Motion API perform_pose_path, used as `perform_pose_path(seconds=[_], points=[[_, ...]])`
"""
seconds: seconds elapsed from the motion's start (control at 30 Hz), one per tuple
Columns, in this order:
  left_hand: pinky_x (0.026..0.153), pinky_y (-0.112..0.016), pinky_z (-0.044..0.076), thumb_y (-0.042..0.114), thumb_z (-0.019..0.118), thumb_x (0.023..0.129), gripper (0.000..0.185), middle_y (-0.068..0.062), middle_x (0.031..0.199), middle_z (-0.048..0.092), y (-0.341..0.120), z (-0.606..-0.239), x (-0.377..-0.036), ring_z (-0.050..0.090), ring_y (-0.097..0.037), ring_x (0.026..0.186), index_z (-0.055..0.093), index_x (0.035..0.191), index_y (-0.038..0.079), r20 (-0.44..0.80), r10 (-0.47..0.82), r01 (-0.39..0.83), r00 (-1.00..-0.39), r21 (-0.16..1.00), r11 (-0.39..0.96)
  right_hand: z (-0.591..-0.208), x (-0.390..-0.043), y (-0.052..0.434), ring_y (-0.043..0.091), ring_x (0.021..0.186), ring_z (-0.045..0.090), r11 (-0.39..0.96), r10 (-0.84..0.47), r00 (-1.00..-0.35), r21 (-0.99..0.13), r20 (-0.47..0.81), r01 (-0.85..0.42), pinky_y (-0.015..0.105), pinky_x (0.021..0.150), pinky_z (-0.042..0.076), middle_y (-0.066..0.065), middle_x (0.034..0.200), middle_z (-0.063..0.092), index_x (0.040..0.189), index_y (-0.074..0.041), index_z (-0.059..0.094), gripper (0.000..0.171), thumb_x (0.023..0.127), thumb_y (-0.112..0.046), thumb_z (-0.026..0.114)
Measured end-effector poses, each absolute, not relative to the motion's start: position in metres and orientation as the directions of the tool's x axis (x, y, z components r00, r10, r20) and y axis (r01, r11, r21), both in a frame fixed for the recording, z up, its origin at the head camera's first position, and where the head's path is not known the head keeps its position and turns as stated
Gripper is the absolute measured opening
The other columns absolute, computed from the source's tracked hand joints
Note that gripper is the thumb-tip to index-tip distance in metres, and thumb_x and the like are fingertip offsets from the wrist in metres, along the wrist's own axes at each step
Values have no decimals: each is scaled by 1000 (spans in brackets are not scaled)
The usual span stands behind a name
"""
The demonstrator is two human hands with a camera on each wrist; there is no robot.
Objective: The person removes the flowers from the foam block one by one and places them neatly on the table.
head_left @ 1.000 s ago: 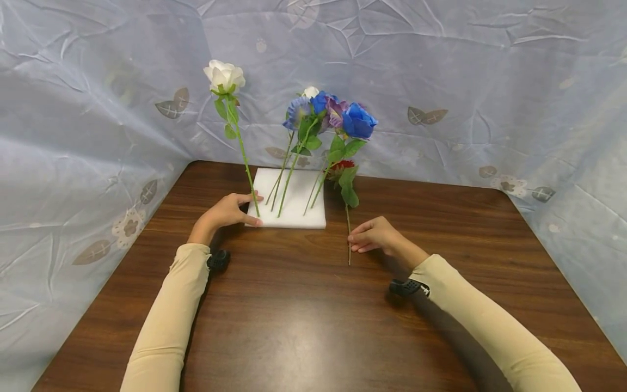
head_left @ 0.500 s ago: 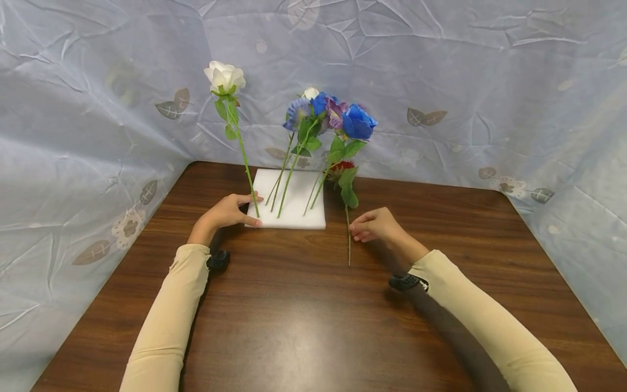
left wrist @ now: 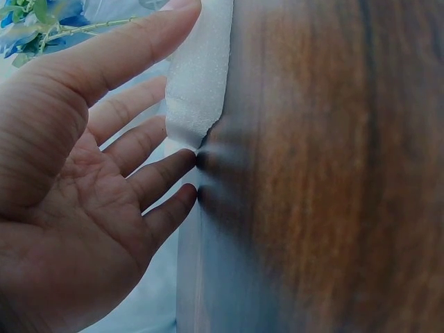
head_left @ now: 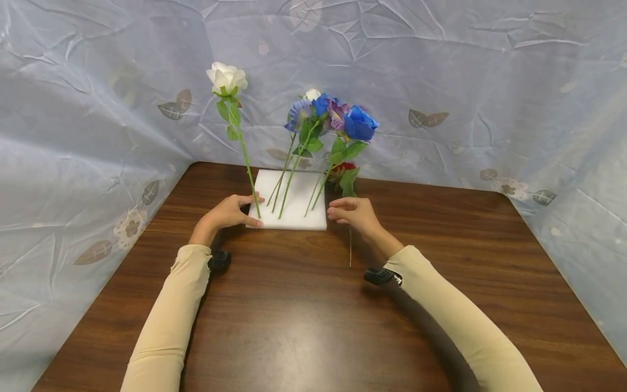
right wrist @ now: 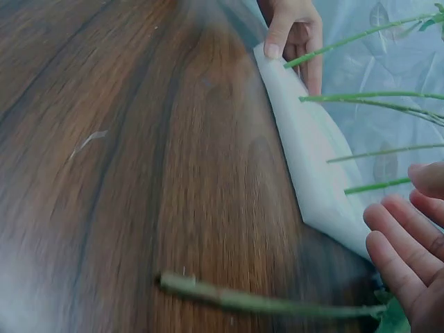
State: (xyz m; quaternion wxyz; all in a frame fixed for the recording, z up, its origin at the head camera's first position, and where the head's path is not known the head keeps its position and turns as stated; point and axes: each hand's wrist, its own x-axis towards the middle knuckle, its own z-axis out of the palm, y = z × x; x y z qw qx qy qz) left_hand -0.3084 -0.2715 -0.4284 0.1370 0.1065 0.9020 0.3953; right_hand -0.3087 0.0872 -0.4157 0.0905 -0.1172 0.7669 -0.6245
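Observation:
In the head view, my left hand (head_left: 226, 212) rests at the left edge of a white foam block (head_left: 294, 219), thumb and fingers spread around the base of a white rose (head_left: 227, 80). The left wrist view shows the fingers fairly straight. Several other stems stand in the foam, bearing blue roses (head_left: 360, 124), a purple flower (head_left: 337, 115) and a bluish ruffled one (head_left: 297, 113). My right hand (head_left: 358, 215) hovers at the foam's right edge, fingers loosely bent and holding nothing. Beneath it lies a red flower (head_left: 345, 167) on the table, its stem (right wrist: 263, 301) partly hidden.
The dark wooden table (head_left: 294, 310) extends around the foam. A pale printed cloth (head_left: 465, 81) hangs along the back and sides, close behind the blooms. Tall stems lean above the block between the two hands.
My right hand has let go of the red flower's stem and moved up and left to the foam's right edge. The stem stays on the table. My left hand stays in place.

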Motion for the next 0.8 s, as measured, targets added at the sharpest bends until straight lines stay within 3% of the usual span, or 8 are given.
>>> perform_pose_path(seconds=[0.13, 0.2, 0.4, 0.6, 0.7, 0.8], points=[[108, -48, 44, 28, 86, 84, 75, -11, 166, 32, -272, -429, -309, 63, -33, 103, 53, 150, 17, -164, 294, 82, -942, 735, 674, -416, -312, 75, 34, 98, 76, 192, -292, -956, -978, 19, -78, 54, 93, 58, 31, 115, 71, 121, 13, 68, 33, 94, -5, 72], [107, -47, 44, 28, 86, 84, 75, -10, 166, 32, -273, -429, -309, 63, -31, 102, 53, 150, 17, -162, 292, 83, -943, 733, 675, -416, -314, 70, 37, 100, 75, 187, -289, -957, -979, 23, -80, 54, 94, 58, 32, 117, 70, 121, 13, 68, 32, 94, -5, 72], [111, -50, 43, 27, 86, 84, 75, -9, 166, 32, -274, -430, -311, 55, -40, 128, 53, 150, 18, -159, 293, 83, -943, 740, 668, -415, -319, 57, 34, 101, 75, 159, -277, -961, -985, 24, -71, 52, 96, 58, 32, 120, 69, 122, 14, 68, 33, 94, -3, 71], [119, -55, 36, 27, 86, 84, 76, -11, 166, 31, -275, -432, -313, 27, -40, 154, 53, 151, 15, -151, 308, 96, -939, 746, 659, -417, -320, 49, 20, 97, 75, 160, -261, -965, -986, 12, -55, 47, 96, 59, 30, 120, 70, 119, 11, 71, 30, 94, -4, 72], [114, -51, 42, 27, 86, 84, 76, -12, 166, 31, -275, -431, -312, 51, -41, 136, 52, 151, 16, -156, 306, 92, -939, 743, 663, -417, -321, 45, 19, 97, 76, 144, -255, -967, -989, 1, -39, 46, 97, 58, 30, 120, 70, 118, 11, 71, 29, 93, -4, 72], [104, -45, 45, 28, 86, 84, 75, -12, 166, 32, -274, -431, -311, 61, -37, 107, 52, 151, 17, -160, 300, 91, -940, 733, 674, -418, -322, 41, 19, 96, 76, 138, -241, -971, -990, -14, -20, 45, 97, 58, 29, 119, 70, 118, 10, 71, 29, 93, -5, 72]])
